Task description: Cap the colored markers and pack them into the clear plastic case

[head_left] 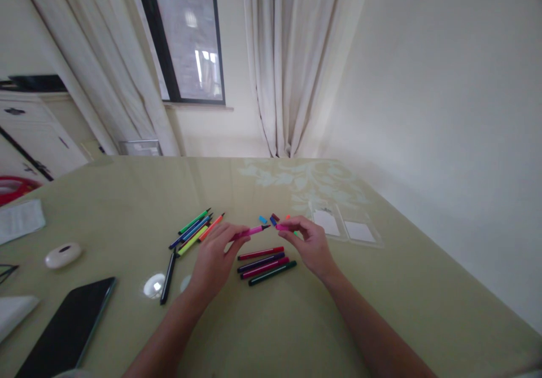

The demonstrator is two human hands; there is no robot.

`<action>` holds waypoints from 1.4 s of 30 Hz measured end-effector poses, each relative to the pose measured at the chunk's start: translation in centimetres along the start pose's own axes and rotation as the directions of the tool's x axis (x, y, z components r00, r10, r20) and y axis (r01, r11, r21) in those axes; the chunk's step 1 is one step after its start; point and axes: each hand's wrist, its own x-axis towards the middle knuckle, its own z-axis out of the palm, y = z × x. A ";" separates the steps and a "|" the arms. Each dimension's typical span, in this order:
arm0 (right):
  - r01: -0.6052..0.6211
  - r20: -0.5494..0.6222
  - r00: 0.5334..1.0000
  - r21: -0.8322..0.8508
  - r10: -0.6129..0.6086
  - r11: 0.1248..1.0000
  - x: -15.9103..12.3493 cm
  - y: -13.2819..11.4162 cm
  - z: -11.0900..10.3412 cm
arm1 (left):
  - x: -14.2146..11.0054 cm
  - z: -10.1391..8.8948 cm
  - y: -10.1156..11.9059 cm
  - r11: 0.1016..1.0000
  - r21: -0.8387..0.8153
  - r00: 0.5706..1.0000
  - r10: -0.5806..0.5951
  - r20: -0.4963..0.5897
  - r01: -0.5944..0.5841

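Head view, and here we are mid-frame: the left hand (218,253) has thumb and fingers pinched on a pink marker (253,231), bare tip pointing right. Facing it, the right hand (311,245) pinches a pink cap (282,227), a small gap between. It's cap work, I'd judge, on or off I can't tell; the next move calls for steady grips, minding that tip. Four capped markers (265,268) lie lower centre, bare-tipped markers (192,240) left of centre.
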 end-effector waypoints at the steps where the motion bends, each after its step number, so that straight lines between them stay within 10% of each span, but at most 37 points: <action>1: 0.005 0.006 1.000 0.012 -0.005 1.000 0.0 -0.1 0.0 | 0.0 0.0 0.1 1.000 -0.004 1.000 0.012 0.005 -0.011; 20: 0.207 0.075 0.977 -0.098 -0.200 0.974 -0.6 -1.1 0.3 | -0.5 0.6 0.2 0.994 -0.051 0.994 0.103 0.039 -0.101; 36: 0.120 0.147 0.985 -0.167 -0.096 0.979 -0.6 -0.3 -0.3 | -0.7 1.2 -0.1 0.999 -0.050 0.986 0.028 0.163 -0.021; 42: 0.049 0.295 0.955 -0.263 0.032 0.964 -0.1 -0.2 -1.6 | -0.5 -0.9 -3.6 0.917 0.360 0.983 -0.184 0.006 0.169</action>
